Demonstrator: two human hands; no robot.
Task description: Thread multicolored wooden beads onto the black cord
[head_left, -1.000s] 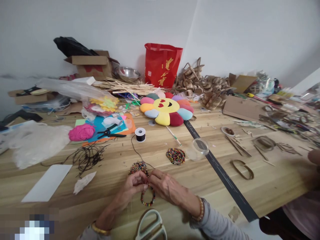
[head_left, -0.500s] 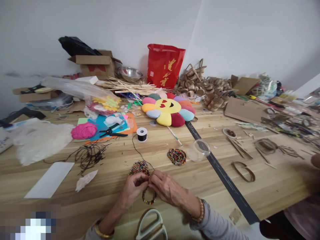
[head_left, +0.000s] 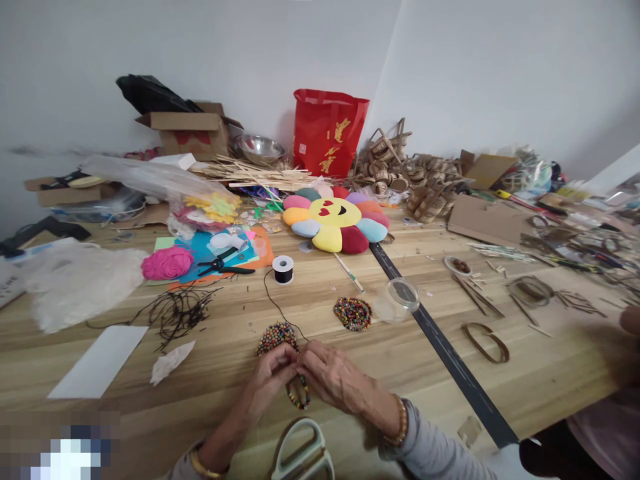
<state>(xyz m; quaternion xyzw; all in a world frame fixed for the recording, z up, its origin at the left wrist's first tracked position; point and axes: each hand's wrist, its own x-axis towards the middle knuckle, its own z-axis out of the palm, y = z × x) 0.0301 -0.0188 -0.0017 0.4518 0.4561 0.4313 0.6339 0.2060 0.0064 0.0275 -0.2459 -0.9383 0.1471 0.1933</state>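
Observation:
Close together at the front of the table, my left hand (head_left: pixel 274 373) and my right hand (head_left: pixel 334 375) pinch a beaded bracelet (head_left: pixel 301 400) by its top, where the fingertips hide the cord ends. The loop of coloured beads hangs below my fingers. A thin black cord (head_left: pixel 280 308) runs from a white spool (head_left: pixel 283 270) down to my fingers. Just behind my left hand lies a pile of multicoloured beads (head_left: pixel 276 337), partly covered by it. To the right sits a second heap of beaded strands (head_left: pixel 353 313). Pale-handled scissors (head_left: pixel 303 450) rest nearest me.
Tangled black cords (head_left: pixel 183 313), a white card (head_left: pixel 97 362) and pink yarn (head_left: pixel 167 263) lie left. A flower cushion (head_left: pixel 335 219) and red bag (head_left: pixel 330 133) stand behind. Right are a clear round lid (head_left: pixel 404 294), a black strip (head_left: pixel 453 360) and a brown loop (head_left: pixel 486 342). Another person's sleeve (head_left: pixel 607 433) shows right.
The bracelet loop has turned and looks narrower below my fingers. Both hands stay almost in place, still pinched together. The rest of the table looks the same.

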